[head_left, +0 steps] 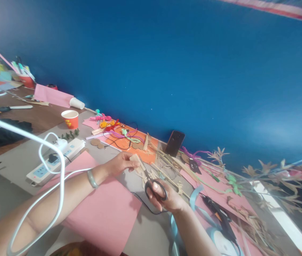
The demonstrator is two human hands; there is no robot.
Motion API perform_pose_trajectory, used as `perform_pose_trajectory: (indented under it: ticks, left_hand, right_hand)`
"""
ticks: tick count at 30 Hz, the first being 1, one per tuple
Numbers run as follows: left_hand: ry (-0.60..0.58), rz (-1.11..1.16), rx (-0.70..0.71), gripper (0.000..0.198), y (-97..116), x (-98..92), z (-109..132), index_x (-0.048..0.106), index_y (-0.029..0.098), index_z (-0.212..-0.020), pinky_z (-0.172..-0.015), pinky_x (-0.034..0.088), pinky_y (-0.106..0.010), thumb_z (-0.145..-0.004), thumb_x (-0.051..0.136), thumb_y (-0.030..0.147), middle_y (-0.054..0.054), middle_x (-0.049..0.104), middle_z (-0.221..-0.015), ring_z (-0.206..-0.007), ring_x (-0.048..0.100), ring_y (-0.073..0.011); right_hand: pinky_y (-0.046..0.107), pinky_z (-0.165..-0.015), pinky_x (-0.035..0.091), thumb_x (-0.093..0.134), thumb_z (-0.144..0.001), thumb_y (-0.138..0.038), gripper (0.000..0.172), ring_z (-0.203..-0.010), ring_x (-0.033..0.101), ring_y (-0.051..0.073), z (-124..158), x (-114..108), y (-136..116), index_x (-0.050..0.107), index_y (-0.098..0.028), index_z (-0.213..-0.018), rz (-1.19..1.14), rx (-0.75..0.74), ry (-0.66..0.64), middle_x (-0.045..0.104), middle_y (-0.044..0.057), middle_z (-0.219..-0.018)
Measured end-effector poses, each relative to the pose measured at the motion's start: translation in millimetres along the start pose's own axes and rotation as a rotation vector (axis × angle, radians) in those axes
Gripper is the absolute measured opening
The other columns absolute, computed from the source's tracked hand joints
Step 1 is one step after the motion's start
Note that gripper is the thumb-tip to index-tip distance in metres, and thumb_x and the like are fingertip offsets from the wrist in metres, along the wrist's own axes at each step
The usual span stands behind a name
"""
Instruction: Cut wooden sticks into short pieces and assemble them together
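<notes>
My right hand [168,199] is closed round the black handles of a pair of scissors [151,181], whose blades point up and left. My left hand [122,161], with a pale green bangle on the wrist, pinches a small tan strip of dried leaf [135,159] just at the blade tips. Both hands hover over a grey table [20,156], above a pink paper sheet [108,209]. More dried straw pieces [164,167] lie just beyond the scissors.
A white power strip [57,158] and looping white cable [54,185] lie at left. A red paper cup [70,118], pipe cleaners [101,118], orange paper [129,142], a dark phone [174,143] against the blue wall, a black glue gun [218,215], blue ribbon [196,195] and dried branches [268,177] surround them.
</notes>
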State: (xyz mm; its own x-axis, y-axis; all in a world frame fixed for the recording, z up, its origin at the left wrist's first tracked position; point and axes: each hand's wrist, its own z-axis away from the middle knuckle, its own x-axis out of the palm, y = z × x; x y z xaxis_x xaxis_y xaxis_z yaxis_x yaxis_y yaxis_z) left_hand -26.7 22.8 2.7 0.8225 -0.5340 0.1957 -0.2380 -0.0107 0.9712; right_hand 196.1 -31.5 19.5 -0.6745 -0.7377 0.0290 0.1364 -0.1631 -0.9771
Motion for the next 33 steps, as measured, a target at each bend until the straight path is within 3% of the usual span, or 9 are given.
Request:
perform_pose_trajectory:
  ticks: [11,19,21,23,27,29,33]
  left_hand:
    - [-0.095,-0.151,0.009,0.032,0.8,3.0,1.9,0.06,0.013,-0.059,-0.053,0.034,-0.024,-0.072,0.067,0.042,0.0,0.052,-0.052,-0.051,0.044,-0.009]
    - [-0.132,-0.112,0.001,0.031,0.4,6.3,2.5,0.062,0.012,-0.061,-0.052,0.035,-0.023,-0.072,0.068,0.04,-0.002,0.056,-0.057,-0.053,0.048,-0.0098]
    - [-0.14,-0.097,-0.02,0.032,-1.3,7.2,2.6,0.061,0.012,-0.06,-0.052,0.035,-0.023,-0.071,0.069,0.041,-0.002,0.057,-0.058,-0.054,0.048,-0.0098]
    - [-0.122,-0.106,-0.034,0.031,-4.1,6.8,2.3,0.062,0.012,-0.063,-0.052,0.035,-0.022,-0.072,0.069,0.041,-0.001,0.055,-0.056,-0.053,0.047,-0.0094]
    - [-0.082,-0.151,-0.026,0.031,-10.0,5.9,0.9,0.064,0.011,-0.069,-0.053,0.037,-0.022,-0.072,0.068,0.042,-0.001,0.057,-0.058,-0.054,0.05,-0.0099]
    - [-0.093,-0.138,-0.055,0.031,-12.8,7.2,0.4,0.065,0.011,-0.077,-0.054,0.039,-0.022,-0.069,0.07,0.041,-0.002,0.06,-0.061,-0.056,0.053,-0.0109]
    - [-0.088,-0.041,-0.123,0.044,-19.4,10.7,-0.2,0.058,0.013,-0.094,-0.056,0.042,-0.022,-0.062,0.077,0.035,0.0,0.063,-0.062,-0.057,0.057,-0.012]
  right_hand:
    - [0.022,-0.038,0.019,0.046,-0.08,-0.065,0.05,-0.033,0.03,0.006,-4.5,4.4,0.3,0.052,-0.017,-0.065,-0.032,0.008,0.03,0.044,-0.005,-0.037]
    - [0.022,-0.041,0.022,0.04,-0.087,-0.058,0.051,-0.037,0.029,0.007,-3.5,1.2,-1.1,0.047,-0.018,-0.057,0.076,-0.019,0.088,0.039,-0.005,-0.035]
    - [0.023,-0.043,0.025,0.039,-0.088,-0.057,0.054,-0.039,0.031,0.008,-3.5,0.2,-4.2,0.045,-0.018,-0.051,0.126,-0.052,0.17,0.038,-0.004,-0.036]
    - [0.024,-0.044,0.026,0.045,-0.086,-0.056,0.053,-0.041,0.033,0.008,-5.1,0.6,-7.0,0.045,-0.018,-0.049,0.175,-0.084,0.339,0.04,-0.003,-0.039]
    - [0.023,-0.046,0.031,0.074,-0.065,-0.045,0.035,-0.047,0.04,0.009,-13.8,5.7,-4.5,0.051,-0.018,-0.068,0.161,-0.093,0.738,0.056,-0.002,-0.056]
    - [0.023,-0.049,0.035,0.079,-0.058,-0.041,0.04,-0.053,0.047,0.011,-18.7,8.4,0.9,0.05,-0.018,-0.074,0.121,-0.115,0.796,0.062,0.001,-0.067]
    - [0.024,-0.053,0.039,0.08,-0.056,-0.036,0.04,-0.059,0.053,0.013,-23.1,11.2,9.8,0.05,-0.018,-0.076,0.078,-0.142,0.771,0.065,0.002,-0.075]
